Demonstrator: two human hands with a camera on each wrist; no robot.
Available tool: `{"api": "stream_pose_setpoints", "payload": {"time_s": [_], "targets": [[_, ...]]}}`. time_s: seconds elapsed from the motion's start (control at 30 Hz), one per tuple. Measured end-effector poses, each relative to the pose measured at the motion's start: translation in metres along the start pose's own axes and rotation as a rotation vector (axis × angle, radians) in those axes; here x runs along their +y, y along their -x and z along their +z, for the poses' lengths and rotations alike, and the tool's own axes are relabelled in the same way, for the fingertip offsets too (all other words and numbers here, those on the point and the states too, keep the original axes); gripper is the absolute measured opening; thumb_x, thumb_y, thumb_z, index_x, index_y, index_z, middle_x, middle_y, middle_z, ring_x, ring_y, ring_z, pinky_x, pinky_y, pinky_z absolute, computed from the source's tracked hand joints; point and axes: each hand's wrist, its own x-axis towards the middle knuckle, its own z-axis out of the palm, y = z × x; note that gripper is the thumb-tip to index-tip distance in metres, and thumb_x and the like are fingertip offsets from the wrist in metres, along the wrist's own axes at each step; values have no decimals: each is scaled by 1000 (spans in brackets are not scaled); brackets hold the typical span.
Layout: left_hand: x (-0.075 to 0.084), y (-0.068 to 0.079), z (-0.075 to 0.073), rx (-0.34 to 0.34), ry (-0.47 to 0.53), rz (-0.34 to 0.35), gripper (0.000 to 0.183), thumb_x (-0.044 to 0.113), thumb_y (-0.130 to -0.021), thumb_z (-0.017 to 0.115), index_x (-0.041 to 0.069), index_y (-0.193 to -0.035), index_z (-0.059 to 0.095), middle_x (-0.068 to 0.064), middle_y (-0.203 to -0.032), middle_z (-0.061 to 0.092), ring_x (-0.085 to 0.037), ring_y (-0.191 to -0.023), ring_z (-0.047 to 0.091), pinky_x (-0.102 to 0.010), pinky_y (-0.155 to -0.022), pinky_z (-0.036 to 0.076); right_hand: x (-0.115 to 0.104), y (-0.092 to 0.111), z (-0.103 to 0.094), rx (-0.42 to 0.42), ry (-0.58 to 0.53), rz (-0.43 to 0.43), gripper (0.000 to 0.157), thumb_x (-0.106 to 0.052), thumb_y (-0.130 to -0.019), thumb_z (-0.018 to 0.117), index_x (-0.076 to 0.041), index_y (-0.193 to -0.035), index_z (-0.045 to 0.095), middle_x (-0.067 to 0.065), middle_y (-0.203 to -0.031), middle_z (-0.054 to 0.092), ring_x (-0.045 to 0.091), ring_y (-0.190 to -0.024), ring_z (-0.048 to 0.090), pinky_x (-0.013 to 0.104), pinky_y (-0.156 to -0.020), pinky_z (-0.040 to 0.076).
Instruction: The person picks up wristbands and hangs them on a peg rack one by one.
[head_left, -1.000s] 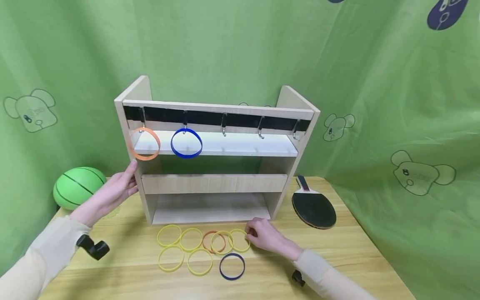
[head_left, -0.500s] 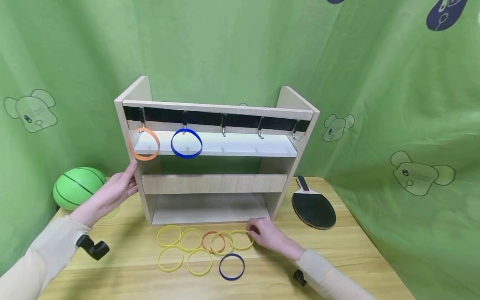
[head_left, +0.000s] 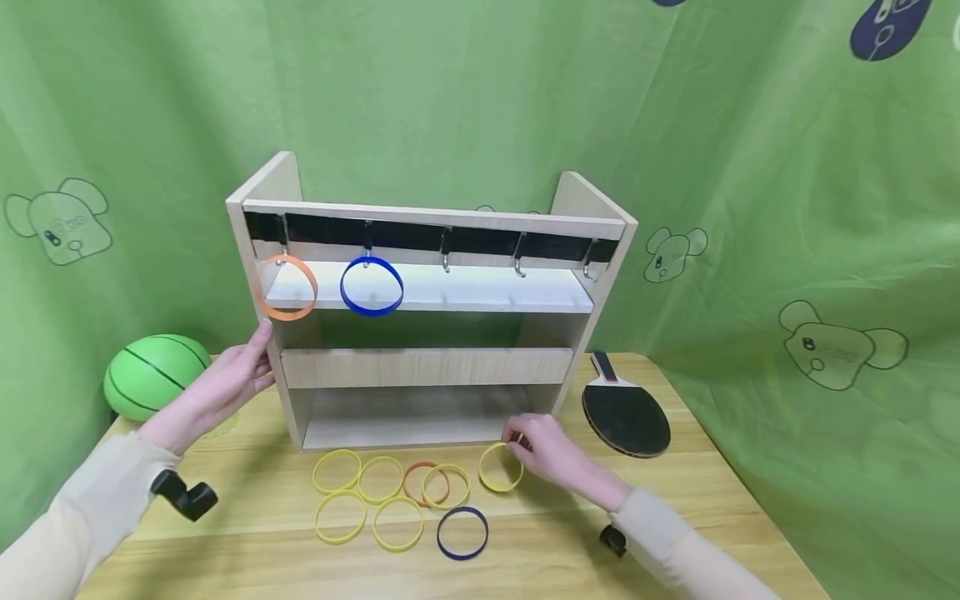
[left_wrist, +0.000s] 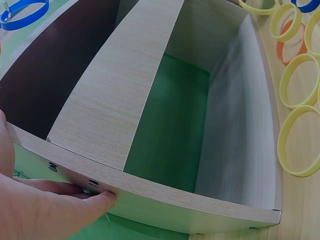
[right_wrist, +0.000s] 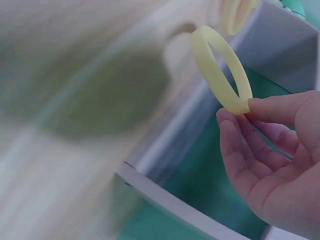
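Note:
My right hand (head_left: pixel 551 450) pinches a yellow wristband (right_wrist: pixel 214 77) between thumb and fingertips, in front of the lower right of a wooden shelf unit (head_left: pixel 427 368). In the right wrist view the band stands tilted beyond the fingertips. My left hand (head_left: pixel 232 379) rests against the unit's left side panel, its thumb at the front edge and its fingers (left_wrist: pixel 102 199) on the outer face. An orange wristband (head_left: pixel 288 316) and a blue wristband (head_left: pixel 372 312) hang from the two leftmost hooks. On the table below lie several yellow wristbands (head_left: pixel 341 541), another orange one and a dark blue one (head_left: pixel 462 557).
Three hooks without bands continue to the right along the black strip (head_left: pixel 483 241). A table tennis bat (head_left: pixel 628 421) lies right of the unit, and a green ball (head_left: pixel 153 379) sits at the left. Green curtain (head_left: pixel 427 100) encloses the back and sides of the wooden table (head_left: pixel 255 550).
My right hand has lifted the rightmost yellow wristband's near-hand edge and drawn it right and slightly upward, away from its neighbour. My left hand stays at the shelf unit.

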Motion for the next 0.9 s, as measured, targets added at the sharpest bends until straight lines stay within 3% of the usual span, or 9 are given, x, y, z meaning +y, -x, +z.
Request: {"api": "stream_pose_setpoints", "payload": {"time_s": [0.47,0.9], "targets": [[0,0,0,-1,8,7,98,64,-100,21,-14,-148,-16,-35,-158,-14,-49,-151,-6,-57,-125,1,-46,-30,-64,85,75,-110,6,0,-85,73,-5,-87,70,4,-80,70,9,-69,61,14,-59,54],[-1,0,-1,3,11,3,98,64,-100,21,-13,-148,-16,-35,-159,-13,-48,-151,-6,-57,-126,2,-86,-66,-129,237,78,-310,11,5,-83,73,-1,-91,68,8,-86,71,13,-74,68,16,-65,60]]}}
